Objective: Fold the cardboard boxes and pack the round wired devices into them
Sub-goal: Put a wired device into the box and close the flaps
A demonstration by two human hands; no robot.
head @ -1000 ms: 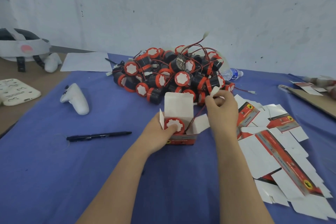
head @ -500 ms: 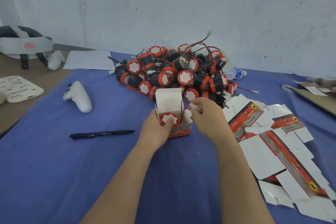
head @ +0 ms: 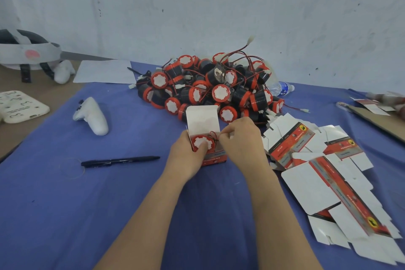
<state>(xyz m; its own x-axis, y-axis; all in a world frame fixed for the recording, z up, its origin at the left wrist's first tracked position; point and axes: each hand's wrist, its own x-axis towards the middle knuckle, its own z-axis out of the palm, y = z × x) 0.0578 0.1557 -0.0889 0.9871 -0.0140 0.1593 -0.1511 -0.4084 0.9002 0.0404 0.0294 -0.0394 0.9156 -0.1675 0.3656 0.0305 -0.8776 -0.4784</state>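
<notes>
Head view: since the earlier frames the right hand (head: 241,141) has come from 1 o'clock of the small red-and-white cardboard box (head: 202,119) to its mouth. There its curled fingers pinch the thin red wire (head: 214,136), now looped over the round red-rimmed device (head: 200,143) seated inside. At 9 o'clock the left hand (head: 186,158) grips the box, thumb pressing the device's white face. On the blue-clothed surface (head: 109,204), a heap of like devices (head: 210,87) lies at 12 o'clock and flat box blanks (head: 317,184) at 4 o'clock.

Device pile (head: 210,87) blocks behind — flat cartons (head: 324,173) crowd right.
</notes>
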